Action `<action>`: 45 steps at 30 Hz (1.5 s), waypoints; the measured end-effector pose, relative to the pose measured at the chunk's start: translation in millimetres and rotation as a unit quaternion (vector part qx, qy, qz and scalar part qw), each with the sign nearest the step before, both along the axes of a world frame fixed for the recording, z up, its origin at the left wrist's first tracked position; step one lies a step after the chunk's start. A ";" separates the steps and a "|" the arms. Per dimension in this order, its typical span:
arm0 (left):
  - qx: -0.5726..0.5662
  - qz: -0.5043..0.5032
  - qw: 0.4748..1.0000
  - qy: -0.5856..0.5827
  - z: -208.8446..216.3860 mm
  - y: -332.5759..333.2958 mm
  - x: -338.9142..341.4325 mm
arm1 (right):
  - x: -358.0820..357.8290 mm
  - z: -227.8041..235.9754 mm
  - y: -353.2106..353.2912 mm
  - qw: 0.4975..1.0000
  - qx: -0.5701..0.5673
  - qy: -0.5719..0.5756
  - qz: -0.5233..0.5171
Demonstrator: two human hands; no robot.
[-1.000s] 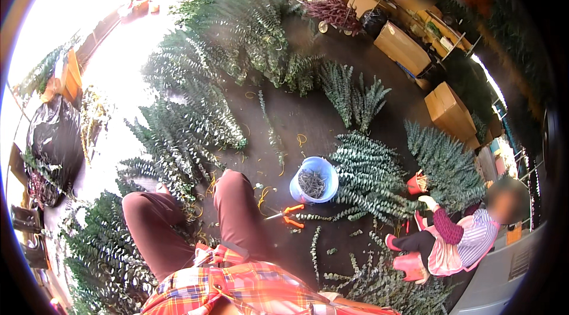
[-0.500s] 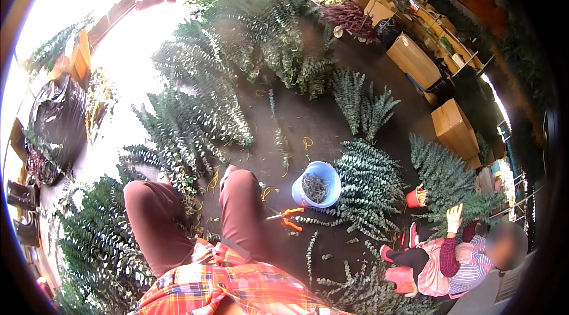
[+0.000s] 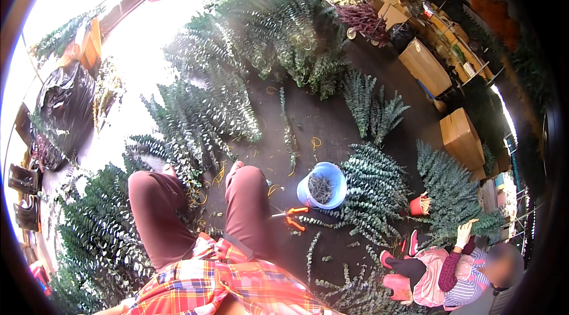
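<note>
Neither of my hands shows; a sliver of skin at the lower left edge may be part of my left arm. My knees in brown trousers (image 3: 155, 211) are bent over the floor. Orange-handled pruning shears (image 3: 290, 219) lie on the floor by my right knee. Beyond them stands a light blue bucket (image 3: 337, 196) with a tangle of thin dark wire-like pieces inside. Leafy eucalyptus stems (image 3: 376, 176) lie just right of the bucket. Another pile of eucalyptus (image 3: 101, 232) is at my left, and more branches (image 3: 189, 119) spread ahead of my feet.
At the right a seated person (image 3: 441, 276) wears a light glove, beside a small red pot (image 3: 419, 205) of thin sticks. Cardboard boxes (image 3: 462, 137) line the right side. A black plastic bag (image 3: 65, 107) stands at the left. Yellow ties (image 3: 316, 142) are scattered on the dark floor.
The whole view has shifted slightly, so the scene sits a little further right. The seated person's gloved hand has lowered a little. The shears and bucket remain in place on the floor.
</note>
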State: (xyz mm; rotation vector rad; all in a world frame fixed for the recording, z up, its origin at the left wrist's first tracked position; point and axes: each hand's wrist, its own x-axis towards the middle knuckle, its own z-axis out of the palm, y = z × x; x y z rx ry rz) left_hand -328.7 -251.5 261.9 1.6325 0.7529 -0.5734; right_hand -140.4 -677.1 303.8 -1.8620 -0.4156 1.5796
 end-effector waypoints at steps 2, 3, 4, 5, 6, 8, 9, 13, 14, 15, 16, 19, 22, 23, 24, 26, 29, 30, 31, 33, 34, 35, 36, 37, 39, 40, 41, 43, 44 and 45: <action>0.001 -0.008 1.000 0.004 0.7 -0.4 -1.6 | -0.6 -0.1 0.2 1.000 0.001 0.001 0.005; 0.001 -0.012 1.000 0.005 1.1 -0.9 -2.8 | -1.1 0.5 -0.2 1.000 0.001 0.001 0.007; 0.000 -0.016 1.000 0.008 1.4 -1.5 -3.7 | -1.4 0.7 0.2 1.000 0.002 0.003 0.006; 0.001 -0.020 1.000 0.009 1.8 -1.1 -3.7 | -0.9 0.9 0.2 1.000 0.003 0.002 0.008; 0.002 -0.025 1.000 0.009 2.4 -1.2 -3.3 | -0.1 0.7 1.2 1.000 0.003 0.001 0.009; 0.001 -0.035 0.999 0.012 3.9 -1.5 -5.4 | -0.4 1.5 1.9 1.000 0.003 0.002 0.012; 0.002 -0.040 0.999 0.015 4.1 -1.6 -6.7 | -1.8 0.8 1.6 1.000 0.001 0.003 0.013; 0.000 -0.060 0.998 0.017 6.7 -1.7 -8.6 | -2.1 1.4 2.3 1.000 0.000 0.007 0.019; 0.000 -0.065 0.998 0.019 7.6 -2.4 -10.1 | -2.9 2.0 2.2 1.000 -0.001 0.007 0.020; 0.000 -0.071 0.997 0.019 8.5 -1.8 -10.6 | -1.6 2.4 3.0 1.000 -0.002 0.007 0.023; 0.001 -0.076 0.997 0.021 9.6 -2.1 -11.0 | -1.8 3.3 4.1 1.000 -0.001 0.008 0.025; 0.002 -0.097 0.995 0.020 11.7 -3.4 -9.9 | 2.7 5.2 1.4 1.000 -0.004 0.002 0.030; 0.004 -0.116 0.993 0.024 16.0 -4.0 -14.8 | 1.8 5.6 5.8 0.999 -0.009 0.004 0.038; 0.005 -0.124 0.992 0.023 16.8 -3.5 -12.7 | 3.7 6.2 6.5 0.999 -0.011 0.001 0.040; 0.005 -0.131 0.991 0.024 17.9 -3.6 -14.8 | 2.3 6.7 6.2 0.999 -0.012 0.005 0.042; 0.006 -0.139 0.990 0.027 20.6 -3.4 -18.1 | 4.9 7.6 8.3 0.999 -0.013 0.006 0.050; 0.000 -0.158 0.987 0.034 23.1 -4.5 -20.3 | 5.6 8.0 4.2 0.998 -0.021 0.013 0.060; -0.001 -0.166 0.985 0.037 24.0 -3.0 -18.4 | 6.0 6.8 5.4 0.998 -0.021 0.015 0.063; -0.004 -0.173 0.984 0.042 24.8 -1.4 -19.3 | 6.0 6.0 5.4 0.997 -0.022 0.019 0.067; -0.007 -0.186 0.981 0.049 26.9 0.4 -19.6 | 4.2 0.4 1.9 0.996 -0.025 0.031 0.083; -0.010 -0.193 0.980 0.052 28.4 0.5 -20.0 | 2.4 -3.3 -3.5 0.994 -0.032 0.038 0.094; -0.014 -0.200 0.978 0.054 30.0 0.8 -19.7 | -2.6 -8.9 -12.9 0.992 -0.039 0.046 0.112; -0.017 -0.206 0.977 0.057 32.4 0.7 -19.7 | -6.9 -15.6 -21.7 0.989 -0.044 0.049 0.134; -0.021 -0.213 0.975 0.057 32.8 0.9 -18.1 | -6.5 -20.1 -27.7 0.985 -0.043 0.045 0.161; -0.029 -0.226 0.972 0.063 35.3 3.6 -21.0 | -4.4 -24.1 -30.7 0.977 0.002 0.007 0.213; -0.034 -0.237 0.969 0.065 34.4 2.9 -20.2 | 12.5 -14.4 -13.8 0.973 0.106 -0.048 0.200; -0.038 -0.249 0.966 0.065 33.9 3.2 -18.2 | 29.4 -4.6 2.5 0.954 0.204 -0.115 0.187; -0.044 -0.259 0.962 0.077 35.6 4.1 -22.6 | 37.1 40.8 61.2 0.993 0.118 -0.011 -0.021; -0.048 -0.266 0.960 0.078 37.5 5.5 -26.8 | 41.7 58.1 83.5 0.995 0.080 -0.030 0.056; -0.055 -0.281 0.955 0.073 36.9 6.7 -27.6 | 36.4 33.1 85.8 0.977 0.182 -0.074 0.078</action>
